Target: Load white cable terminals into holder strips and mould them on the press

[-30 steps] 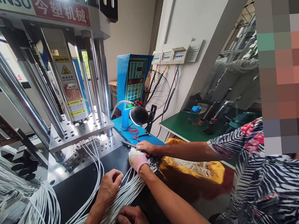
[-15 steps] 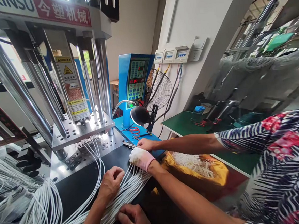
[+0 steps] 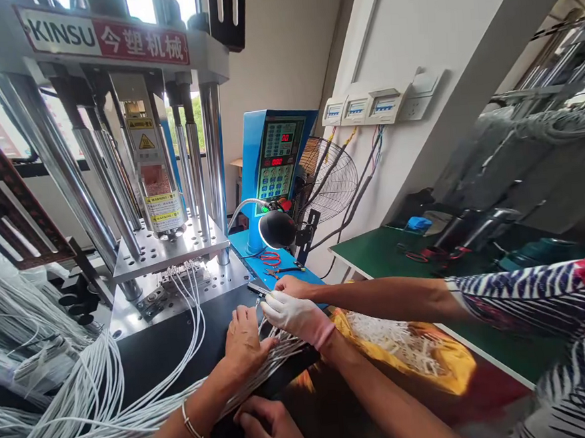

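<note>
My left hand (image 3: 246, 342), with a bracelet at the wrist, reaches over a bundle of white cables (image 3: 165, 408). Its fingers are stretched forward and the thumb is apart; its palm side is hidden. Low in the view, my right hand (image 3: 274, 427) hangs loosely curled by the dark table edge, thumb apart, with nothing visible in it. Just right of my left fingers, a co-worker's white-gloved hand (image 3: 297, 319) lies over the cable ends. The co-worker's bare hand (image 3: 294, 287) is beyond it, close to a small dark metal piece (image 3: 258, 289).
A press (image 3: 169, 247) stands at left, with several cables running into its lower block (image 3: 190, 271). Behind are a blue control panel (image 3: 273, 160), a lamp (image 3: 277, 229) and pliers (image 3: 283, 270). A yellow bag (image 3: 458, 374) of white scraps sits at right.
My left hand has moved forward and right over the cables, its fingers stretching out toward the gloved hand. The view has shifted slightly left. My right hand stays low, loosely curled.
</note>
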Demonstrator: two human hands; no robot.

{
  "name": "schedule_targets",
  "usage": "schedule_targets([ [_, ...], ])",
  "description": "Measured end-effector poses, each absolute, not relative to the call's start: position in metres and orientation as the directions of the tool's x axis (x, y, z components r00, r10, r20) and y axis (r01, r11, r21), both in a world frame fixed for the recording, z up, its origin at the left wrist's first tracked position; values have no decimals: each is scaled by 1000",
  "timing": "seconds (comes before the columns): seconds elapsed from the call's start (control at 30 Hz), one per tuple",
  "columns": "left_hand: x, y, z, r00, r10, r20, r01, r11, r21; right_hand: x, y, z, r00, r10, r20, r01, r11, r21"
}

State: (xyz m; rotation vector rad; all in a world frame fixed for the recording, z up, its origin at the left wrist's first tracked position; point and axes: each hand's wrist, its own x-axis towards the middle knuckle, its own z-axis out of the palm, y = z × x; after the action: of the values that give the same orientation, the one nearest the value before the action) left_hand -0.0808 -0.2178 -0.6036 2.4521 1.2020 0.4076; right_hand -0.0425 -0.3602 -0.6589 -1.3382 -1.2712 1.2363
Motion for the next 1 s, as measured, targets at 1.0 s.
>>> schedule_targets([
  [1.0,-44,-193,-606,549,829,-108,583,-287,760,159,-233,-608,72,996,43,956,-57,-286],
])
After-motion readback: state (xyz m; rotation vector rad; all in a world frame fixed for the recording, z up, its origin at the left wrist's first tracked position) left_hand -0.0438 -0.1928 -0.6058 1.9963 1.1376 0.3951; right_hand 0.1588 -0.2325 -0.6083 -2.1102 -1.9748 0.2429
